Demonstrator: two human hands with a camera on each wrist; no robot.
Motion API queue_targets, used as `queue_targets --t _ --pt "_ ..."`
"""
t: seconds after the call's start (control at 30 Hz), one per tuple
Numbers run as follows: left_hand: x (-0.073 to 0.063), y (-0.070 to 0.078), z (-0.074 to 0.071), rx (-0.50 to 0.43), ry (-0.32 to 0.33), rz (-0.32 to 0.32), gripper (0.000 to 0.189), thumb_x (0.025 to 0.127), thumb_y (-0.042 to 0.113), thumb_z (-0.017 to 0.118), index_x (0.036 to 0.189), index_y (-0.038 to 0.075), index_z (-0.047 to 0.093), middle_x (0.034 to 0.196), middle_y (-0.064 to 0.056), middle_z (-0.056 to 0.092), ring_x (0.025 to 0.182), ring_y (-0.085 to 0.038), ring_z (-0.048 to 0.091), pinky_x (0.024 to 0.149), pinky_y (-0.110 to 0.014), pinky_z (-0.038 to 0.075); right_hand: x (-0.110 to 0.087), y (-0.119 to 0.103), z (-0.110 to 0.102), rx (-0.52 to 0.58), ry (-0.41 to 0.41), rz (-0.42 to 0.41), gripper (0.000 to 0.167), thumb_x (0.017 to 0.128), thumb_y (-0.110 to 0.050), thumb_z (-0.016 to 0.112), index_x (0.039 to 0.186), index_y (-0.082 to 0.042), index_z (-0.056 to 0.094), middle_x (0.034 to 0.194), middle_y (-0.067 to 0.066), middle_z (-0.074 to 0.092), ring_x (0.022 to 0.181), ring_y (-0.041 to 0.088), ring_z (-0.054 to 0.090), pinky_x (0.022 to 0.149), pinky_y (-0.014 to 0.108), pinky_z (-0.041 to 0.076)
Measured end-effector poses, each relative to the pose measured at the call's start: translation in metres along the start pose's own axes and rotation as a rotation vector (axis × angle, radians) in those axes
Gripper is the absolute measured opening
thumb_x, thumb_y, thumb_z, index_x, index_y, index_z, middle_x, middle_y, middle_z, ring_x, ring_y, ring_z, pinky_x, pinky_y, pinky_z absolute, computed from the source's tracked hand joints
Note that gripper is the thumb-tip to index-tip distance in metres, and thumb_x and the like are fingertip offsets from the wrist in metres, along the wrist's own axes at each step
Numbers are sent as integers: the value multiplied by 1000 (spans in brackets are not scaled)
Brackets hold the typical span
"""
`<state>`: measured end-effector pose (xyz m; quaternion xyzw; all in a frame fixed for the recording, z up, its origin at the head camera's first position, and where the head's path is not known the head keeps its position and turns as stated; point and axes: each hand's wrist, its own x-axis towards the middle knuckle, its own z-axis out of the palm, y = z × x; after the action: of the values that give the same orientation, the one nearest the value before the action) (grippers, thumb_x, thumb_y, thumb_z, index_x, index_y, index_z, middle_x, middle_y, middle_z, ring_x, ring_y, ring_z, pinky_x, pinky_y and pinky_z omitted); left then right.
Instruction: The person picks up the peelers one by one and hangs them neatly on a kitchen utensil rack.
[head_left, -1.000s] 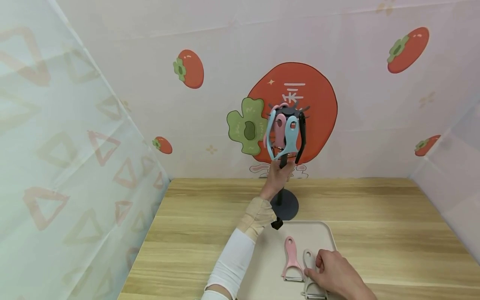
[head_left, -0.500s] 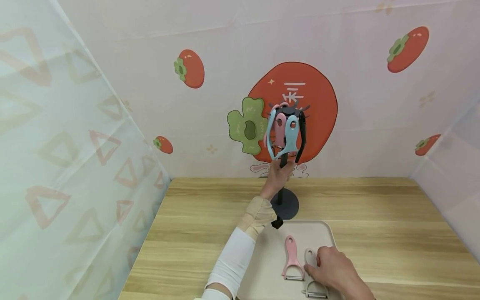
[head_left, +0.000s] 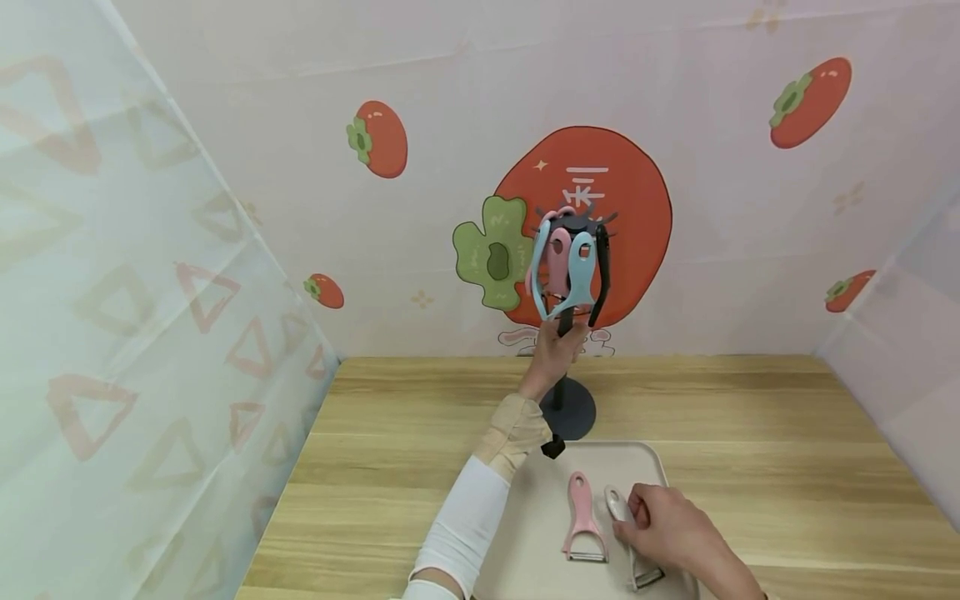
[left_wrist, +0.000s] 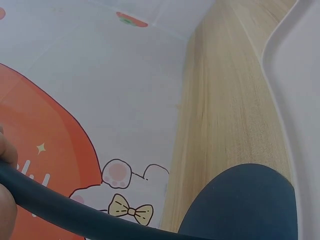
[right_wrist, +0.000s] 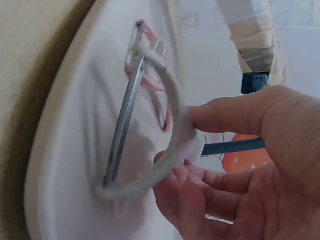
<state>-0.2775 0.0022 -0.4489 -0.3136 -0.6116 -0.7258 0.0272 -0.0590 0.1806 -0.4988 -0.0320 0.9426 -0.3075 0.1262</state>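
Observation:
My left hand grips the pole of a dark peeler stand, just under the peelers that hang from its hooks. Among those are a light blue peeler, a pink one and a black peeler. In the left wrist view the pole passes between thumb and finger. Over the tray, my right hand pinches an off-white peeler between thumb and fingers. Its blade end stands close to the tray in the right wrist view; I cannot tell whether they touch. A pink peeler lies to its left.
A pale tray with a raised rim lies on the wooden table, in front of the stand's round base. A patterned wall rises behind, with side walls left and right. A black wrist camera hangs beneath the left forearm.
The off-white peeler has shifted and turned in my right hand, its handle end moving up and left and its blade slanting. My left hand keeps its hold on the pole.

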Motion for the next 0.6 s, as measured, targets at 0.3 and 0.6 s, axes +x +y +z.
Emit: queue_targets --t 0.3,0.6 --pt "-1 -1 0 1 1 8 58 112 14 50 56 8 37 48 8 29 38 -14 20 42 -31 22 6 7 -9 138 -14 -114 21 87 -14 85 93 -9 65 76 -2 56 65 7 50 57 23 43" --pt "0 -1 0 10 2 11 57 111 15 50 56 7 37 48 8 30 38 -15 20 42 -31 22 12 9 -22 213 0 -170 25 87 -11 84 105 -4 68 83 -2 61 76 8 56 65 24 49"
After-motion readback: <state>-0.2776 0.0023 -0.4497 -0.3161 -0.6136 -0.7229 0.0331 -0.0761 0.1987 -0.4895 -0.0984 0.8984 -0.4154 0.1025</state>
